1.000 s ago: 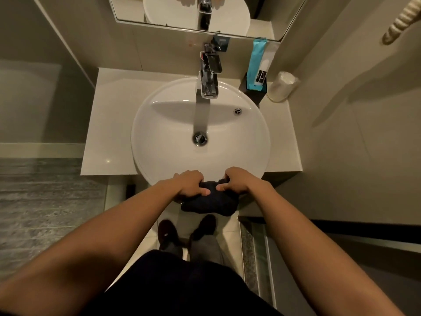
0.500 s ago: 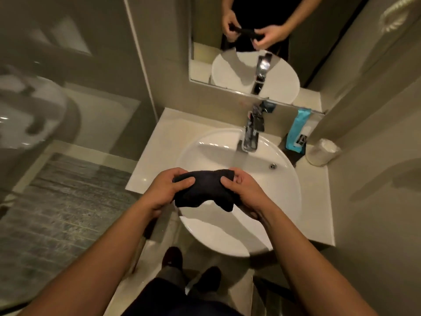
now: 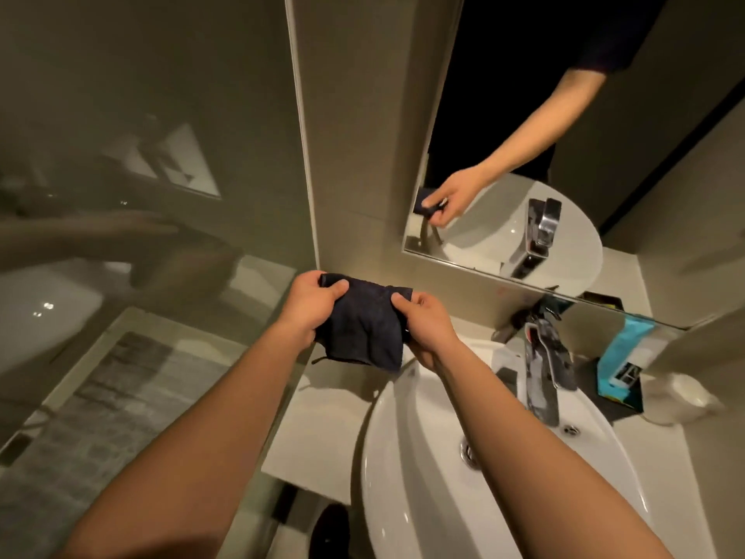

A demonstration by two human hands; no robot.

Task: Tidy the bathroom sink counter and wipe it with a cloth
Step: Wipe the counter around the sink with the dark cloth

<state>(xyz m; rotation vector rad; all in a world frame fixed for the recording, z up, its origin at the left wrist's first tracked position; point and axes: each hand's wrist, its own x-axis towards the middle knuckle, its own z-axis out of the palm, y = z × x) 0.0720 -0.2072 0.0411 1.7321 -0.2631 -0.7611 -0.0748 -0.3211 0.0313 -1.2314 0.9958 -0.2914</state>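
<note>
Matt dark cloth (image 3: 365, 328); glossy basin (image 3: 407, 457)

Both arms outstretched, left hand (image 3: 312, 306) and right hand (image 3: 427, 326) in pinching grip

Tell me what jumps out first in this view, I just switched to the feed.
A dark cloth stretched between the left hand and right hand, held in the air over the counter's back left part. To the right, the white round basin with its chrome faucet, and a teal packet behind it.

Single head-worn view, angled down, close over basin (image 3: 423, 457), facing mirror (image 3: 504, 155)
</note>
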